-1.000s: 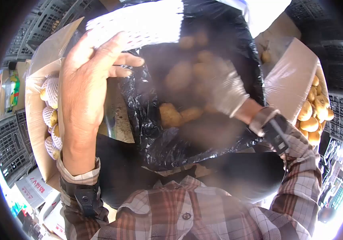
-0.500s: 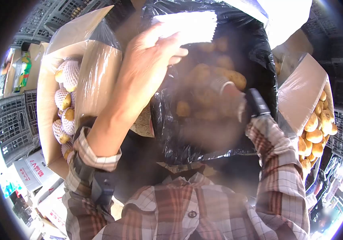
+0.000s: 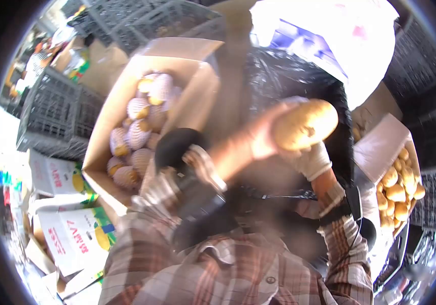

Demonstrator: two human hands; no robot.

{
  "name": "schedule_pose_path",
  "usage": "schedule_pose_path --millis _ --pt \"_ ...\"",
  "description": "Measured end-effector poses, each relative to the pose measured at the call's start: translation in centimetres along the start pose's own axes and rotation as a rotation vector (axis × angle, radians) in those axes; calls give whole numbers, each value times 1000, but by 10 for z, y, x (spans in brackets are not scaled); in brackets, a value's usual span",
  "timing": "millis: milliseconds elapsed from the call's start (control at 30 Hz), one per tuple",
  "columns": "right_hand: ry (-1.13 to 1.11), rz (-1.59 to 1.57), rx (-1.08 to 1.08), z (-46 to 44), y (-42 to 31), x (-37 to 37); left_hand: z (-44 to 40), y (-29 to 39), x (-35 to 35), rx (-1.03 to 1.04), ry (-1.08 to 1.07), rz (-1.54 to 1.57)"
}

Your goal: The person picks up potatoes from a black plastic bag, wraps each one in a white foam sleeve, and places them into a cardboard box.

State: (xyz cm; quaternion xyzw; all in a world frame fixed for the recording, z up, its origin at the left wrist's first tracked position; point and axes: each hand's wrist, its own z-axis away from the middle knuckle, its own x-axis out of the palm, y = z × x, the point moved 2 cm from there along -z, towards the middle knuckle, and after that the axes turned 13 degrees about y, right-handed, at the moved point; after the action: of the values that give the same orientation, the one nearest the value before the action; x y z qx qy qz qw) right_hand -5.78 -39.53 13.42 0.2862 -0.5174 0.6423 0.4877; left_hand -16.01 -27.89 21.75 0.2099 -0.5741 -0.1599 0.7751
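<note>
A large yellow-brown potato [image 3: 307, 124] is held up over the black-lined box [image 3: 347, 147]. From below, my right hand [image 3: 313, 161], in a pale glove, grips the potato with its fingers partly hidden behind it. My bare left hand [image 3: 263, 134] is blurred and closed at the potato's left side. A whitish bit of foam net sleeve [image 3: 295, 99] shows by its fingertips, at the potato's upper edge; the rest of it is hidden.
On the left, an open cardboard box [image 3: 101, 127] holds several potatoes in foam nets [image 3: 138, 129]. At right is a box of bare potatoes [image 3: 396, 192]. White plastic [image 3: 340, 35] lies behind the liner. Grey crates [image 3: 50, 114] and printed cartons [image 3: 73, 236] stand at far left.
My left hand has come down and right from above the lined box, toward my right hand. My right hand has lifted a potato out of the box. The view has turned leftward.
</note>
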Motion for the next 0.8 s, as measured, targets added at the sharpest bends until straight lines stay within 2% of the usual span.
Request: schedule_pose_path --millis 33,100,133,167,233,267,300,367,400,433,467,500,567,633,700,767,800 --pt "274 -38 -135 12 17 15 11 -12 3 43 4 40" --pt "187 59 -354 9 25 13 28 -27 9 37 -50 110" --pt "-314 53 -71 -6 13 -32 47 -26 19 6 21 194" --pt "72 636 -397 14 5 14 51 -34 3 -21 -76 221" --pt "189 64 -312 21 -7 38 74 -30 0 80 123 200" --pt "211 51 -379 30 -9 73 82 -23 -7 189 182 156" --pt "227 239 -562 37 -9 96 81 -18 -16 441 328 4" --pt "339 768 -898 42 3 122 95 10 -17 599 403 -365" --pt "210 843 -832 46 12 146 98 23 -20 615 464 -319" --pt "-34 1178 -1120 38 17 158 99 37 -25 627 523 -273" --pt "-87 988 -906 37 31 168 102 55 -31 731 528 -318" --pt "-168 1146 -744 30 29 176 105 72 -41 826 530 -358" --pt "-160 1180 -720 27 8 175 113 110 -69 805 693 -386" --pt "117 930 -767 18 -30 151 128 153 -130 826 694 -410" --pt "538 865 -703 -2 -74 88 153 178 -172 713 834 -545" --pt "688 1526 -620 -38 -107 -14 168 179 -153 267 1201 -1315" --pt "458 2341 -471 -40 -97 -19 166 180 -167 262 1190 -1322"
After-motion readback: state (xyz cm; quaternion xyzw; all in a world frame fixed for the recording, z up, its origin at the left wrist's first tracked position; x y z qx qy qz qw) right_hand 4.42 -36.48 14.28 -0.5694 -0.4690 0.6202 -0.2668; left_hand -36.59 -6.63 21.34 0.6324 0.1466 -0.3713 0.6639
